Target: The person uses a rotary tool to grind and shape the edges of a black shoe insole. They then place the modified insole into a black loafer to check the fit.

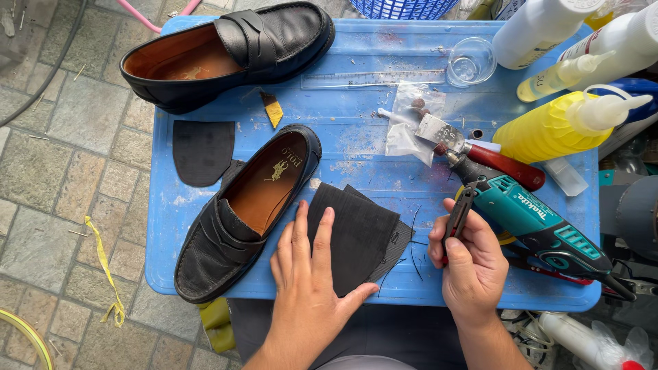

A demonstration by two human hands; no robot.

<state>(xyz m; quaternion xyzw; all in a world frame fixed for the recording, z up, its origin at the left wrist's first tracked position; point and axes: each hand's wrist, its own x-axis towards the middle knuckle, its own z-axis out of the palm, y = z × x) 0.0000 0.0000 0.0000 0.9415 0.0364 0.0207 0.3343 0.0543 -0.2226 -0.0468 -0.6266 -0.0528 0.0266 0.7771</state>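
Left hand (305, 274) lies flat, fingers spread, pinning the black rubber sheet (356, 233) to the blue table (384, 48) just beside the near loafer (247, 212), while the right hand (469, 267) grips a utility knife (458, 218) (blade end up).

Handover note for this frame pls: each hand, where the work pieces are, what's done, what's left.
Left hand: flat, pressing the black rubber sheet onto the blue tray lid.
Right hand: gripping a utility knife, blade end pointing up, off the sheet.
Near loafer lies just left of the sheet; second loafer at the far left corner. One cut sole piece rests beside the near loafer.
Teal power tool and a red-handled tool lie to the right.
Done: one piece cut out, by the look of it.
Left: the sheet under the hand looks uncut to shape; neither shoe shows a fitted piece.
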